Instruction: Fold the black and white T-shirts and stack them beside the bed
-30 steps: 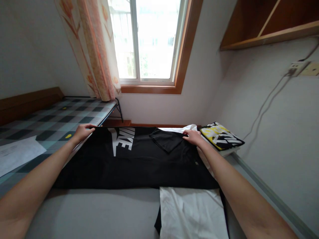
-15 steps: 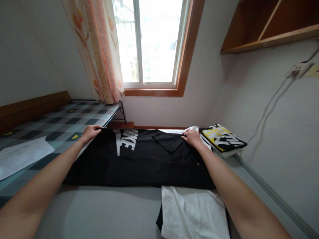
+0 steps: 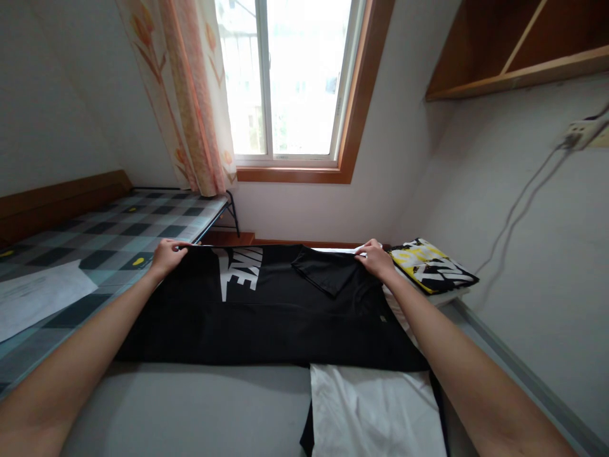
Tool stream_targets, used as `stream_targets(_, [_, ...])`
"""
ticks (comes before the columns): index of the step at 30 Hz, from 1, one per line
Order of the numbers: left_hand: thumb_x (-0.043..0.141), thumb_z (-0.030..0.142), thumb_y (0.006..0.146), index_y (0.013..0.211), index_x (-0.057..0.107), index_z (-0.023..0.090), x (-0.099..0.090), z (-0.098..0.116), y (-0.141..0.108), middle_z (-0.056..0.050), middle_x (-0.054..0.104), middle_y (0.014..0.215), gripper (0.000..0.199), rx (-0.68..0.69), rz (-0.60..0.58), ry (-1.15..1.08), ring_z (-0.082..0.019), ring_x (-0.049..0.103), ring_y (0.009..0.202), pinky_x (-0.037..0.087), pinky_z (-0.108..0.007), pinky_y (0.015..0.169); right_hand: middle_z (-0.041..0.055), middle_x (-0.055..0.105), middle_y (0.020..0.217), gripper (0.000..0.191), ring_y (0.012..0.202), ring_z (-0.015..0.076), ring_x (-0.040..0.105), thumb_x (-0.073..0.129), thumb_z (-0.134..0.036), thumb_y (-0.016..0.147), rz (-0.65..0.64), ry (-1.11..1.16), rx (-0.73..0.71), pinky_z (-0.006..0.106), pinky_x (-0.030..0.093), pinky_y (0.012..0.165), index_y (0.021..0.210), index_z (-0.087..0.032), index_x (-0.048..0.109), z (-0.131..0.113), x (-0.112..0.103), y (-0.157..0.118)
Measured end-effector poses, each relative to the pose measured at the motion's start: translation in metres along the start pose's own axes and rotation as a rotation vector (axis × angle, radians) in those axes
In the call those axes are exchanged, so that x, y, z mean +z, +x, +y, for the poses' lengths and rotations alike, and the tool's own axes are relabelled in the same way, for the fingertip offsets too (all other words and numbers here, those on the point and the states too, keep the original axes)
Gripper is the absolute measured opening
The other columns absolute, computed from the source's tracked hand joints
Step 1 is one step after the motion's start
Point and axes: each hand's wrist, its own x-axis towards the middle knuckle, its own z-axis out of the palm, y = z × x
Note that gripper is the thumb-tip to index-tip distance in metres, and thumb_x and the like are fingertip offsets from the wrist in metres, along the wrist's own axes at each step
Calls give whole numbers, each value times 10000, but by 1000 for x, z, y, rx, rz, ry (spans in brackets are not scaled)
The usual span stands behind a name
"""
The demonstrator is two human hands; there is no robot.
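While spread flat on the grey bed (image 3: 190, 406), the black shirt (image 3: 266, 311) is pinched at its far corners by the left hand (image 3: 167, 255) and right hand (image 3: 375, 259), each grip clamped on cloth.

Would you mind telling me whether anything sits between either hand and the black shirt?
Nothing visible does. The left hand already grips the black shirt at its far left corner, and the right hand grips its far right corner, next to the folded sleeve.
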Motion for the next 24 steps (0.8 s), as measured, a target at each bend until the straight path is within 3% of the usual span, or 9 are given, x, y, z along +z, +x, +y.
stream_targets(4, [513,346,753,1053,702,95,-17,2,-27,-72,584,1009,434,7,127,-68,-141,538,794,471,-305,890,85,600,976,194,863,215,610,564,-302,865,226,247,-162,346,496,797,901,-205,729,8,-9,-26])
stream_targets(7, [510,350,757,1002,698,124,-36,-9,-53,-50,586,1015,382,19,137,-81,-129,548,779,473,-290,869,87,626,947,227,853,217,614,513,-342,898,247,381,-352,358,506,793,911,-201,691,16,-20,-60])
stream_targets(10, [511,358,740,900,692,206,-55,-29,-78,-12,610,996,286,80,-4,-10,-152,581,853,476,-253,792,73,649,942,235,796,198,625,474,-351,928,139,378,-447,343,517,746,944,-223,669,24,-25,-99])
stream_targets(13, [506,366,737,833,692,264,-65,-47,-101,21,640,965,232,175,-190,119,-166,606,907,459,-253,812,68,664,950,230,815,195,643,472,-347,933,36,338,-508,337,532,752,934,-235,673,31,-20,-127])
stream_targets(15, [481,363,760,856,692,282,-67,-53,-112,31,652,956,246,220,-247,167,-167,612,911,452,-264,842,71,669,954,230,848,201,653,472,-338,930,19,312,-532,340,540,769,921,-237,679,33,-16,-135])
stream_targets(18, [424,351,810,905,678,283,-64,-54,-122,29,653,960,279,252,-198,190,-165,605,929,451,-272,858,68,673,959,239,837,199,661,460,-319,933,56,262,-526,337,543,763,941,-233,682,33,-16,-134])
stream_targets(24, [421,312,839,911,691,237,-64,-32,-132,-37,659,973,289,242,-117,343,-218,594,948,465,-332,814,73,661,994,206,840,201,650,473,-263,924,134,114,-541,343,528,777,979,-215,666,28,-22,-133])
